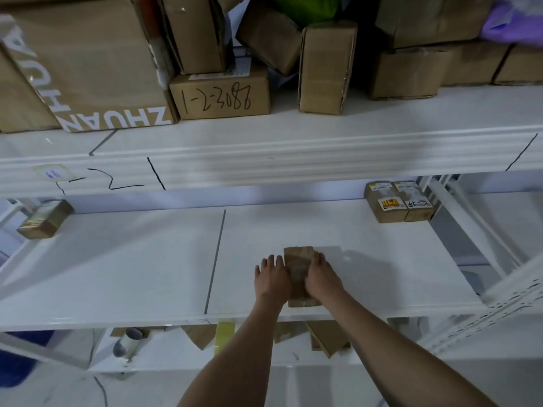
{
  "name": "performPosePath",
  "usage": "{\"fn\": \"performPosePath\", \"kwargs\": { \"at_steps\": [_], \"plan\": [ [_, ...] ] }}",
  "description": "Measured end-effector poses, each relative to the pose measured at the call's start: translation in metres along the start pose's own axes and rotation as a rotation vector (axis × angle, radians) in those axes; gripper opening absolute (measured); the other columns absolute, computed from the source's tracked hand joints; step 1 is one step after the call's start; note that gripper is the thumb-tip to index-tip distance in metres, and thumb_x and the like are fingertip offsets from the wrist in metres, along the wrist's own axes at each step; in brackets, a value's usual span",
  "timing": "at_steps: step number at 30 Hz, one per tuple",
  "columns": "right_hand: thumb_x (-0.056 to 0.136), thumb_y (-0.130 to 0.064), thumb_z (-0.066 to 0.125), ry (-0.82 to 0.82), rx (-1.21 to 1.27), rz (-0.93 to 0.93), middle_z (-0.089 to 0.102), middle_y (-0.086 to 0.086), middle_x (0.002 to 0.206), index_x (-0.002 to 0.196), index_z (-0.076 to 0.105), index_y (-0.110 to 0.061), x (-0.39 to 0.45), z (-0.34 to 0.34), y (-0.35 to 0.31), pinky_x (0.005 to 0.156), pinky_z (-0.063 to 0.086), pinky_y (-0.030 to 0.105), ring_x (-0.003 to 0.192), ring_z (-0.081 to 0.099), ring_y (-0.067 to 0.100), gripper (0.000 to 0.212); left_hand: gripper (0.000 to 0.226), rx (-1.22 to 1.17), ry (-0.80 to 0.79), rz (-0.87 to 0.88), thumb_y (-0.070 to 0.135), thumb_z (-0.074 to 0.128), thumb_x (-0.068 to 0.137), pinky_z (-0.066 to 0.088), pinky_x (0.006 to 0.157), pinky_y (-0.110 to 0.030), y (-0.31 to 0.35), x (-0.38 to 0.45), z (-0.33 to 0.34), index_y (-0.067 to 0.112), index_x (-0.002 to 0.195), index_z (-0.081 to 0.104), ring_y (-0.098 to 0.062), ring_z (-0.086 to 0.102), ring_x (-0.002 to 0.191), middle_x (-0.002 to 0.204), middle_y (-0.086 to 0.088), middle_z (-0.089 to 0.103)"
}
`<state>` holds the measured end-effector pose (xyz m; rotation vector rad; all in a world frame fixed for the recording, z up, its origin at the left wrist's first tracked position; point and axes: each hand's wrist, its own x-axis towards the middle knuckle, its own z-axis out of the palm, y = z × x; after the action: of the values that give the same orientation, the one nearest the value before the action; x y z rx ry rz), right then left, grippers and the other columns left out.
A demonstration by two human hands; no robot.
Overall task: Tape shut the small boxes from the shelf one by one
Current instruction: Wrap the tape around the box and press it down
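Step in hand: pressing flat on the small brown cardboard box [299, 271], likely closing its flaps or smoothing a seam; judged from hand placement only.
Box position: lying lengthwise on the white middle shelf board [382, 274], directly under and between both sets of fingers, near the shelf's front edge.
Left hand [271, 277]: laid along the box's left side, fingers [269, 261] straight and slightly spread, pressing down, gripping nothing.
Right hand [321, 276]: laid on the box's right side, fingers [318, 258] straight, reaching toward the far end; nothing curled round.
Tape on box: cannot tell, surface blurred.
Tape roll: none seen beside the fingers; a yellowish strip [224, 333] hanging below the shelf edge, nearer than the fingers, identity unclear.
Other parcels: two labelled brown packets [398, 202] far right beyond the fingers; one brown packet [45, 220] far left.
Next move calls for: keeping flaps held with one hand, freeing the other to fetch tape.
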<state>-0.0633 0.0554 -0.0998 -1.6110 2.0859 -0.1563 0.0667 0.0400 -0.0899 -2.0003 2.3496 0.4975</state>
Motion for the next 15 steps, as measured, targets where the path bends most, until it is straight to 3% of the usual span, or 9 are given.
{"fn": "performPosePath", "kwargs": {
  "at_steps": [3,5,7,11,15],
  "plan": [
    [0.107,-0.025,0.034,-0.008,0.046,0.051,0.042,0.018,0.151,0.157,0.011,-0.004,0.002,0.003,-0.002,0.108,0.043,0.046,0.13,0.051,0.033,0.059,0.028,-0.062,-0.013,-0.027,0.015,0.041,0.099,0.043,0.102,-0.041,0.008,0.002,-0.003,0.01,0.123,0.056,-0.028,0.053,0.117,0.124,-0.011,0.062],
    [0.11,-0.034,0.016,0.025,0.095,0.068,0.058,0.016,0.135,0.149,0.033,-0.009,0.005,0.005,-0.001,0.107,0.045,0.047,0.12,0.059,0.032,0.05,0.026,-0.173,-0.021,-0.078,0.01,0.041,0.098,0.047,0.098,-0.042,0.011,0.003,-0.003,0.01,0.119,0.057,-0.029,0.059,0.109,0.117,-0.011,0.065],
    [0.109,-0.04,0.009,0.038,0.163,0.074,0.065,0.016,0.124,0.142,0.042,-0.011,0.004,0.009,-0.001,0.106,0.045,0.05,0.115,0.062,0.033,0.055,0.028,-0.333,-0.021,-0.15,0.01,0.043,0.098,0.051,0.095,-0.041,0.01,0.006,-0.002,0.009,0.122,0.059,-0.029,0.062,0.107,0.117,-0.012,0.065],
    [0.108,-0.034,0.022,-0.015,0.319,0.094,0.063,0.016,0.126,0.154,0.024,-0.01,-0.005,0.009,-0.001,0.103,0.047,0.049,0.114,0.06,0.034,0.052,0.032,-0.823,-0.022,-0.378,0.009,0.054,0.096,0.059,0.086,-0.039,0.001,0.012,-0.001,0.005,0.127,0.062,-0.031,0.067,0.103,0.12,-0.016,0.066],
    [0.107,-0.028,0.037,-0.05,0.217,0.057,0.05,0.013,0.141,0.158,-0.002,-0.009,-0.007,0.007,-0.003,0.106,0.046,0.042,0.123,0.055,0.032,0.067,0.026,-1.226,-0.106,-0.579,0.0,0.062,0.094,0.061,0.085,-0.04,-0.007,0.017,0.001,0.001,0.12,0.063,-0.029,0.072,0.091,0.107,-0.017,0.071]
  ]
}}
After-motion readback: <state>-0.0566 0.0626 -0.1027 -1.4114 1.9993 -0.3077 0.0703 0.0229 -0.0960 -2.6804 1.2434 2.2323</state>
